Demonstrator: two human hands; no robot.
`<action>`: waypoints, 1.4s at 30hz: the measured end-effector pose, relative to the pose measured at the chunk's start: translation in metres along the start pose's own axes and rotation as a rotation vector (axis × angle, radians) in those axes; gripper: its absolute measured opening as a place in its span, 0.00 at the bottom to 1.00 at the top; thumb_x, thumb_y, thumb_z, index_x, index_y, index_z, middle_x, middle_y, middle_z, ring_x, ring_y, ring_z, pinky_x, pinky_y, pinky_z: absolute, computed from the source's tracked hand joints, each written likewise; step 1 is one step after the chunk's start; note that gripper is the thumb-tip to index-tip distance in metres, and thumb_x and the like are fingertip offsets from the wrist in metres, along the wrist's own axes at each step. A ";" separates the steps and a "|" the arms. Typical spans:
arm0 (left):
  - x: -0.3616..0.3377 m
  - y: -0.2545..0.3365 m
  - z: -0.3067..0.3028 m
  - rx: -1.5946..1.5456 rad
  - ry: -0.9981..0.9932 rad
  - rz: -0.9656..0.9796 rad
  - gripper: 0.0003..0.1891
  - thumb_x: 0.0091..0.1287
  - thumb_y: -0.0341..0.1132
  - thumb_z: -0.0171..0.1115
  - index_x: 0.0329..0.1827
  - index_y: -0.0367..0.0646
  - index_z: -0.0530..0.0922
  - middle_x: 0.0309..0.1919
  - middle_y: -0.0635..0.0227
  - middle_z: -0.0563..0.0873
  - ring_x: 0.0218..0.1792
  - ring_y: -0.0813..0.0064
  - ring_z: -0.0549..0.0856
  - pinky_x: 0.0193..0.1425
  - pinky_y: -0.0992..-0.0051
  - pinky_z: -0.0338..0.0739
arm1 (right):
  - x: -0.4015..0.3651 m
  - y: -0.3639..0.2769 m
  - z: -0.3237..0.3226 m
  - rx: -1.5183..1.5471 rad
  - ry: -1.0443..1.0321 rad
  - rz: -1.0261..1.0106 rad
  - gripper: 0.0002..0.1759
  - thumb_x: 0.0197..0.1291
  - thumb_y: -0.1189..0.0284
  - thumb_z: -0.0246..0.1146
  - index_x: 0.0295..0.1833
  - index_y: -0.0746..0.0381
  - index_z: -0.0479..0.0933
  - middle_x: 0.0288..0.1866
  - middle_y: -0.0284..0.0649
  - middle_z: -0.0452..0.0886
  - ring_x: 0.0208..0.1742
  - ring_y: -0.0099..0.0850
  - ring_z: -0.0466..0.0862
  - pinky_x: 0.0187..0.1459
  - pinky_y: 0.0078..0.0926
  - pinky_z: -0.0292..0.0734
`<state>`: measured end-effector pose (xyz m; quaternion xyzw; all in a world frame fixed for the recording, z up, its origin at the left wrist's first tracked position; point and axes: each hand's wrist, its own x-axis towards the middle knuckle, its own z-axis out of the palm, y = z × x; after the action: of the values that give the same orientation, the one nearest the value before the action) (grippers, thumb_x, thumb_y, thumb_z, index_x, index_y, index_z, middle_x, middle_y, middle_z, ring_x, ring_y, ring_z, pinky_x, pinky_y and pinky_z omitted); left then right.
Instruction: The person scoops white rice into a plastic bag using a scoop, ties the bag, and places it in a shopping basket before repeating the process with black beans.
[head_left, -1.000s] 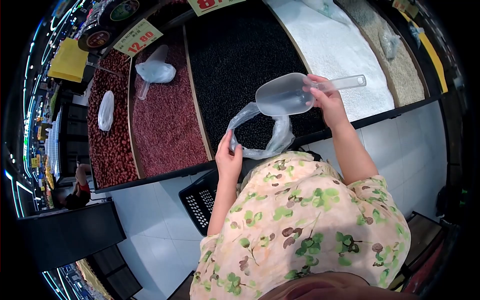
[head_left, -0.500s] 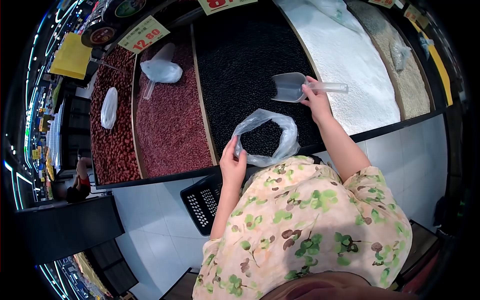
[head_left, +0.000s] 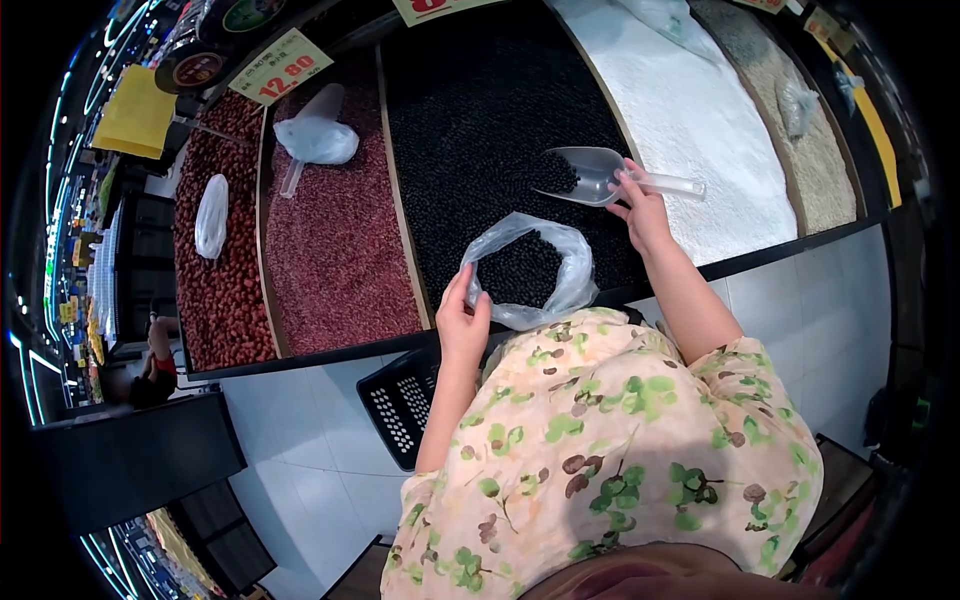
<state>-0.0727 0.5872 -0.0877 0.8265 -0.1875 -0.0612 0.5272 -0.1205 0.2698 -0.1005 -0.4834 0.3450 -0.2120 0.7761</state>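
My left hand [head_left: 463, 325] is closed on the left rim of a thin clear plastic bag [head_left: 577, 262]. The bag's mouth is wide open, with black beans inside. In my right hand [head_left: 642, 212] is a clear plastic scoop [head_left: 597, 172], gripped where the handle meets the pan. Some black beans lie at the scoop's front end, which points left just over the loose black beans [head_left: 470, 120] in the bin. The scoop is above and right of the bag, apart from it.
Left of the beans are a bin of small reddish beans [head_left: 340, 260], with a bagged scoop [head_left: 325, 142], and one of red dates [head_left: 230, 310] with a white bag [head_left: 212, 217]. White grain [head_left: 680, 130] lies to the right. A black basket [head_left: 395, 415] stands below; a person [head_left: 158, 370] is far left.
The scoop has tilted, and black beans now show in its front end, where none were plain before. Beans fill more of the bag's opening. My left hand still holds the rim.
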 end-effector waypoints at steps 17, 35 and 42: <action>-0.004 -0.006 -0.006 -0.029 -0.055 0.034 0.26 0.60 0.26 0.62 0.65 0.41 0.72 0.56 0.61 0.79 0.29 0.83 0.77 0.33 0.82 0.74 | -0.071 -0.041 -0.024 0.035 -0.214 -0.069 0.25 0.66 0.68 0.55 0.67 0.61 0.64 0.59 0.44 0.77 0.52 0.31 0.81 0.42 0.25 0.81; -0.015 -0.010 -0.015 -0.121 -0.066 0.054 0.26 0.61 0.25 0.60 0.65 0.43 0.72 0.55 0.60 0.79 0.33 0.80 0.79 0.36 0.81 0.76 | -0.140 -0.079 0.044 -0.949 -0.630 -0.909 0.26 0.52 0.73 0.67 0.59 0.56 0.75 0.67 0.44 0.70 0.65 0.44 0.72 0.63 0.39 0.68; -0.011 -0.013 -0.017 -0.125 -0.089 0.050 0.27 0.60 0.26 0.61 0.66 0.44 0.72 0.55 0.60 0.80 0.30 0.80 0.79 0.35 0.80 0.76 | -0.141 -0.089 0.037 -0.874 -0.452 -0.867 0.25 0.52 0.73 0.67 0.58 0.57 0.75 0.67 0.43 0.71 0.64 0.40 0.73 0.61 0.35 0.70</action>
<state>-0.0741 0.6111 -0.0932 0.7837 -0.2271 -0.0961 0.5701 -0.1875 0.3459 0.0364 -0.8821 0.0017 -0.2391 0.4058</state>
